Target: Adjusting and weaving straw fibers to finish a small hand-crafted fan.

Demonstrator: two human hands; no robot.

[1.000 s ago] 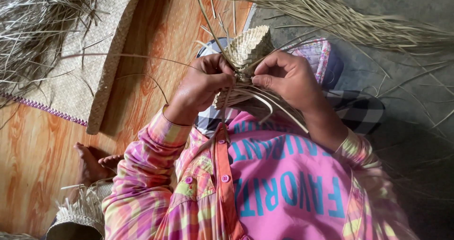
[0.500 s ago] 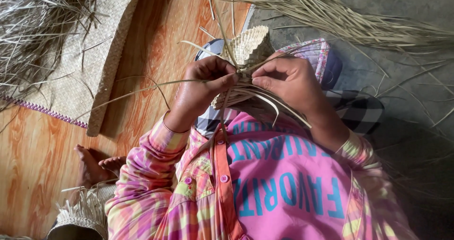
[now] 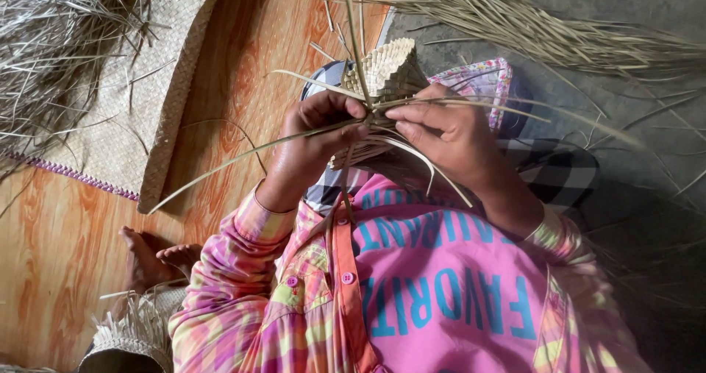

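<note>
A small woven straw piece [image 3: 386, 68], cone-like and tan, is held over my lap. My left hand [image 3: 312, 148] grips its lower left edge and pinches a long dry leaf strip [image 3: 243, 160] that trails out to the left. My right hand [image 3: 448, 134] holds the piece's right side, fingers pressed on loose strips [image 3: 430, 171] that fan out below and to the right. Both hands meet at the unwoven edge of the piece.
A flat woven mat [image 3: 147, 93] with a purple edge lies on the wooden floor [image 3: 243, 86] at left, with a heap of dry leaf strips [image 3: 44, 49] on it. More strips [image 3: 544, 31] lie at top right. A frayed woven basket [image 3: 125, 336] and my foot [image 3: 147, 259] are at lower left.
The long strip in my left hand has swung down and out to the left. My right hand's fingers shifted over the strips; the woven piece tilted slightly.
</note>
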